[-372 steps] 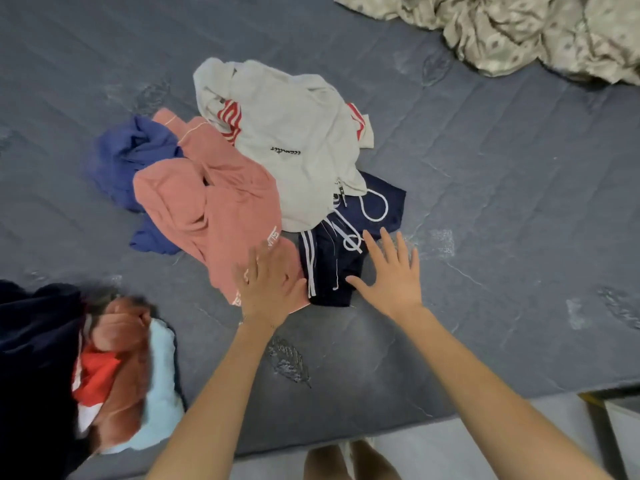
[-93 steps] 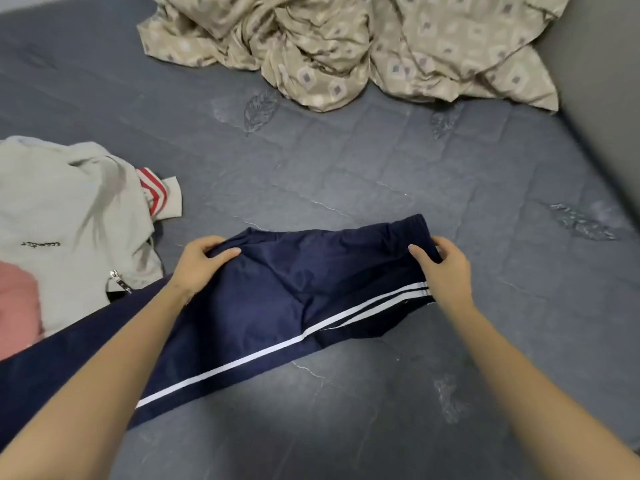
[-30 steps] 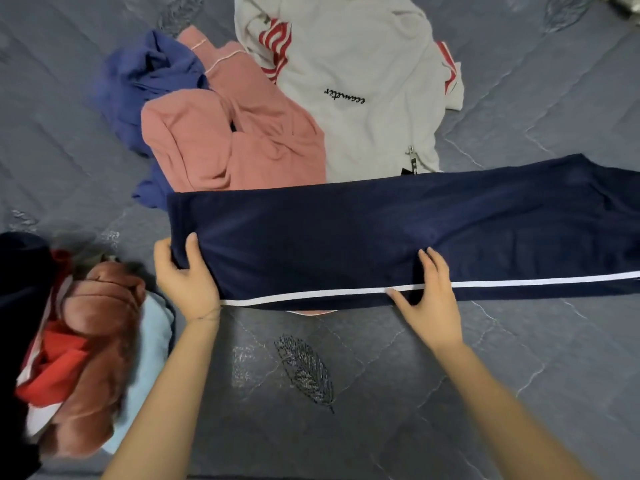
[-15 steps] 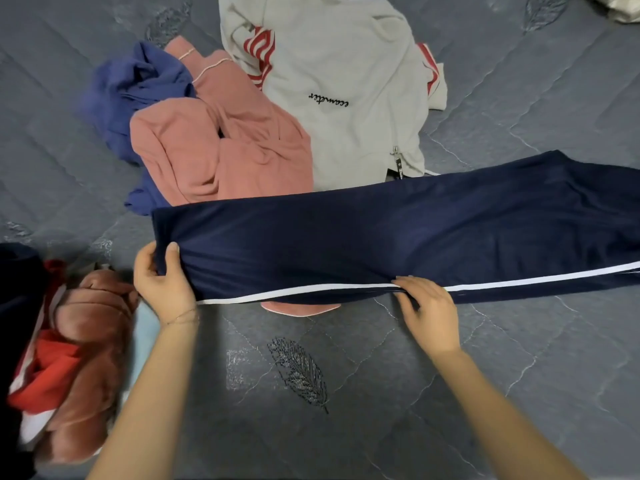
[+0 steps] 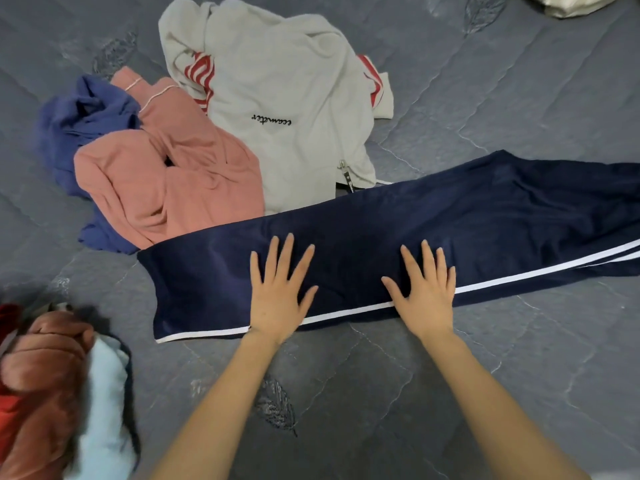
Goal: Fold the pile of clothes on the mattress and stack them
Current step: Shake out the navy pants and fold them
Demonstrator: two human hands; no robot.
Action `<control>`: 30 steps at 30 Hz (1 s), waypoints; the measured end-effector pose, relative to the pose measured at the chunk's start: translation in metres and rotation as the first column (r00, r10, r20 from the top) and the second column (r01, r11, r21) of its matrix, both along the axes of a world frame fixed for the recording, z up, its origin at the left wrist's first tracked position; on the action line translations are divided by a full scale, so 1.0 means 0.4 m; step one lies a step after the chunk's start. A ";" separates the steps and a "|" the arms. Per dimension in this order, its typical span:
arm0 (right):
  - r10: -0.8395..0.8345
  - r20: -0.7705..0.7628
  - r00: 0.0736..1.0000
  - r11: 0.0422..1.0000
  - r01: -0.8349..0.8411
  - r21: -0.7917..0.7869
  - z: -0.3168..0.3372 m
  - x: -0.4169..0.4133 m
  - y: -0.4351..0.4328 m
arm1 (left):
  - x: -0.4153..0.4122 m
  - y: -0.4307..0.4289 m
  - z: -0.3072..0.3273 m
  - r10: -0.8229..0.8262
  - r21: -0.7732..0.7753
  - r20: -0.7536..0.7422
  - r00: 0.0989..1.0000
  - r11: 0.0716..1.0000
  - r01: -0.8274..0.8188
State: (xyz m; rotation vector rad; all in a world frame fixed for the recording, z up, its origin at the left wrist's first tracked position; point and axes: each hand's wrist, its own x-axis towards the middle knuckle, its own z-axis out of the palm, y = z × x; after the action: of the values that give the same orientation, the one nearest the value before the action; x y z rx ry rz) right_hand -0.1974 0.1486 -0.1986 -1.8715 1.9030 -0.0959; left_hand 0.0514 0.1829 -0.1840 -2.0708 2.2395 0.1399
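1. Hands both lie palm down on the navy track pants (image 5: pixel 381 237), and neither has hold of anything.
2. The left hand (image 5: pixel 278 296) is fully open, its fingers straight and spread wide, pressing the dark cloth. Its heel covers the white side stripe (image 5: pixel 346 315) at the near edge of the pants.
3. The right hand (image 5: pixel 424 292) is equally open, with straight fingers closer together and the thumb out to the side. It presses the pants just to the right of the other hand, and its heel also sits on the stripe.
4. The pants stretch flat across the grey quilted mattress (image 5: pixel 519 98), from a hem end at the left to the right edge of the view, where the stripe becomes two white lines.
5. Beyond the pants lies the unfolded pile: an off-white zip jacket (image 5: pixel 277 81) with red stripes, a pink garment (image 5: pixel 166 181) and a crumpled blue garment (image 5: pixel 79 119). The far edge of the pants overlaps the jacket and the pink garment.
6. A black cursive word (image 5: pixel 271 120) on the jacket appears upside down. I cannot read it with certainty.
7. At the lower left sit a brown fleece piece (image 5: pixel 38 375) and a light blue piece (image 5: pixel 104 393), both blurred.
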 end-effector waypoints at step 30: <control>-0.459 0.001 0.889 0.886 0.457 0.074 0.018 -0.978 -0.396 | -0.931 -0.322 -0.121 0.080 0.018 -0.212 0.974 0.997 -0.078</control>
State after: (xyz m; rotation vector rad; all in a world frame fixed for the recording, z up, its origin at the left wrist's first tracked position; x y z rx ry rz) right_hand -0.5885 -0.0098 -0.1915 -1.3335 2.2679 -0.1910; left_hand -0.3211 0.0539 -0.2325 -2.2377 2.2637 0.3953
